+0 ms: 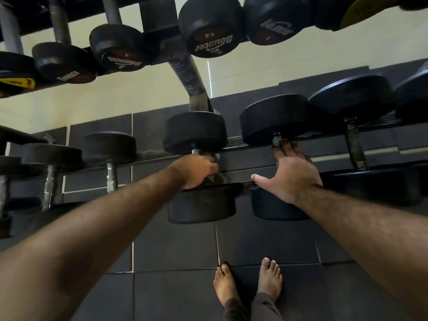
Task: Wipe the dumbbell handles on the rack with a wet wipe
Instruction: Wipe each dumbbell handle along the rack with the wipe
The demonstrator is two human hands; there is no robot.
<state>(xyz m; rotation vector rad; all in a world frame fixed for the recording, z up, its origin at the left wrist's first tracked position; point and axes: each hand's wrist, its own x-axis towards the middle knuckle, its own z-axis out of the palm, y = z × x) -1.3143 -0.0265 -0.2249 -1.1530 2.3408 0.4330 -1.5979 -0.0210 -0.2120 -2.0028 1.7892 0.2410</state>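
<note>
We looked down over both forearms at the lower tier of the rack [245, 148], with two bare feet [249, 283] on the dark floor tiles [176, 295] at about six o'clock.

Our left hand [198, 170] was curled around the handle of the middle dumbbell [195, 132], just below its far head, at the centre of the view. The fingers wrapped the bar and hid most of it; only a short bright stub of metal showed between the knuckles and the far head. We could not tell whether a wipe lay under the palm, since nothing pale showed around the fingers. The near head of that dumbbell sat directly under the wrist, toward six o'clock of the hand.

Our right hand [292, 173] lay flat and spread on the handle of the neighbouring dumbbell [274, 119], at about three o'clock of the left hand. Its fingers were straight, their tips touching the bar just under the far head, and the thumb stuck out toward nine o'clock, apart from the left hand. It gripped nothing that we could see.

Further dumbbells stood in the same tier toward nine o'clock and three o'clock, their grey handles bare. On the upper tier [162, 50], toward twelve o'clock, a row of black dumbbell heads faced us, one [209, 26] printed with "Bouncer" and "7.5". A cream wall [139, 93] showed behind the rack.
</note>
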